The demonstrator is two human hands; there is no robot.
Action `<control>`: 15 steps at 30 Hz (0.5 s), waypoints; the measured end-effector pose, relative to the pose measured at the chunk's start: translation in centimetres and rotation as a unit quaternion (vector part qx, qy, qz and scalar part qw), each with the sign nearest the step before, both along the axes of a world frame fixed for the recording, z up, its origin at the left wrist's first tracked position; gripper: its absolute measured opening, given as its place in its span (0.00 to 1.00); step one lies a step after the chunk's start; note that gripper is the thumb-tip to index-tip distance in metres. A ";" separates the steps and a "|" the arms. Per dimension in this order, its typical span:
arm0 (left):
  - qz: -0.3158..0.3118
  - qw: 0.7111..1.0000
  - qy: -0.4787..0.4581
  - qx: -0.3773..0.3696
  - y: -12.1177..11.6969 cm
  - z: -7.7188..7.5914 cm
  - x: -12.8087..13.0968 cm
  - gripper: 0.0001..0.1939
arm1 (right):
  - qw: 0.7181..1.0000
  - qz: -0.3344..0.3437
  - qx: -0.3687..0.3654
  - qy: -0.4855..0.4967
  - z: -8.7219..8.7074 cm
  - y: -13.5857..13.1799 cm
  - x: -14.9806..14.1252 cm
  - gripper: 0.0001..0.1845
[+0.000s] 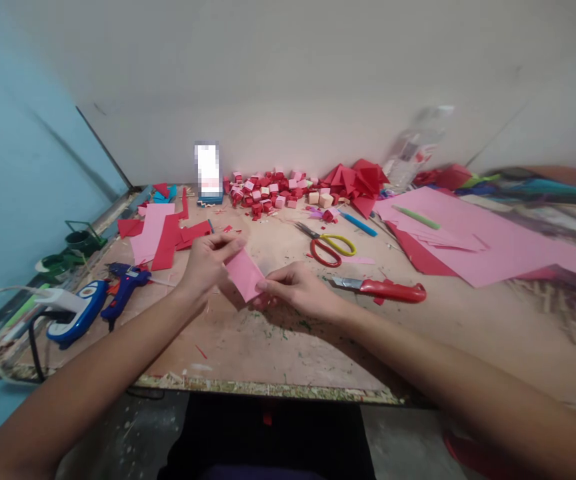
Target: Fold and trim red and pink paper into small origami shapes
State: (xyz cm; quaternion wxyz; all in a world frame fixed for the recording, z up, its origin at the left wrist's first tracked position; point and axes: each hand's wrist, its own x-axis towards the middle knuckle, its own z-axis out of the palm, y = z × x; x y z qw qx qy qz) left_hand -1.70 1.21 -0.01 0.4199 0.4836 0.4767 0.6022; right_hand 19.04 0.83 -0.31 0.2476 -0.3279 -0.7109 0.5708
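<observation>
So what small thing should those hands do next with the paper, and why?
Perhaps fold the pink paper with the right hand while the left hand steadies it: both pinch it near opposite ends, and small boxy pink and red pieces sit behind.

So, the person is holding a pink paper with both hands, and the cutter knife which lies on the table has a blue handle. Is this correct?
Not quite: the handle of the cutter knife is red, not blue, as the head view shows. The rest is right: the left hand and the right hand both hold the pink paper, and the knife lies on the table.
</observation>
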 end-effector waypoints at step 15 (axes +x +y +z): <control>-0.088 0.702 0.534 0.464 -3.6 -0.4 0.4 0.13 | 0.970 -0.103 -0.142 0.167 -1.2 0.8 0.0 0.22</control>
